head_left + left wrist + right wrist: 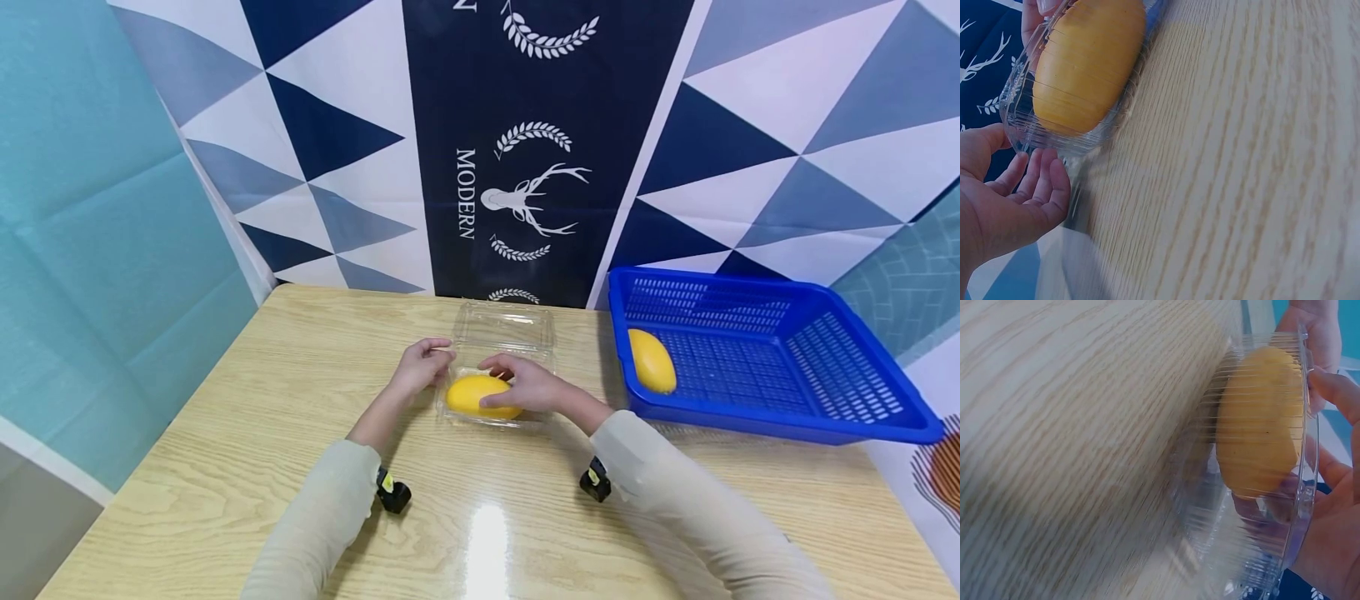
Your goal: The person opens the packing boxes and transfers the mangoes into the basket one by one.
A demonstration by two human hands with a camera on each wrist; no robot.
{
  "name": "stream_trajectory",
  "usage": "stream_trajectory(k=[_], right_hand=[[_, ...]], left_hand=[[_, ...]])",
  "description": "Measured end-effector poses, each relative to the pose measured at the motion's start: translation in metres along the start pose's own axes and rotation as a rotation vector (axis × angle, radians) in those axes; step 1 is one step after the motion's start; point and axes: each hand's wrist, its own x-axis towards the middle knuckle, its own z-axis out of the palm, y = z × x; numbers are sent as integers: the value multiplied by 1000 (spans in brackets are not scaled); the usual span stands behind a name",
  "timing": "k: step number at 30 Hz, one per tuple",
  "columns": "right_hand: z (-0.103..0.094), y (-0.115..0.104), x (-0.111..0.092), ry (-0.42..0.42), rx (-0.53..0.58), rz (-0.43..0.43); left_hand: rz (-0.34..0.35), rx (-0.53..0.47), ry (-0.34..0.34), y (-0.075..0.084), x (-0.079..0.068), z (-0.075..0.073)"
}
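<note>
A yellow mango (471, 393) lies in the near half of a clear plastic clamshell box (501, 325), whose lid is folded back toward the wall. My right hand (531, 385) grips the mango's right end, thumb on the near side and fingers over the far side. At the box's left edge, my left hand (422, 368) holds the rim between thumb and fingers. Through the ribbed wall, the left wrist view shows the mango (1088, 69) above the left hand (1013, 194). In the right wrist view, the right fingers reach inside, partly hidden behind the mango (1257, 425).
A blue plastic basket (720, 421) stands to the right, with another mango (652, 361) against its left wall. A patterned cloth (517, 125) hangs behind the wooden table (247, 467). Black wrist cameras (393, 494) sit on both forearms.
</note>
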Motion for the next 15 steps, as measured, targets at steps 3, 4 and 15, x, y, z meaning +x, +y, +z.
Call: stream_trajectory(k=[3,4,15], right_hand=[[1,-1,0,0,-17,-17],[2,0,1,-3,-20,-25],[6,2,4,-23,-77,-55]], left_hand=[[-1,-5,-13,4,-3,0],[0,-7,-17,4,-3,0],[-3,-27,-18,0,0,0]])
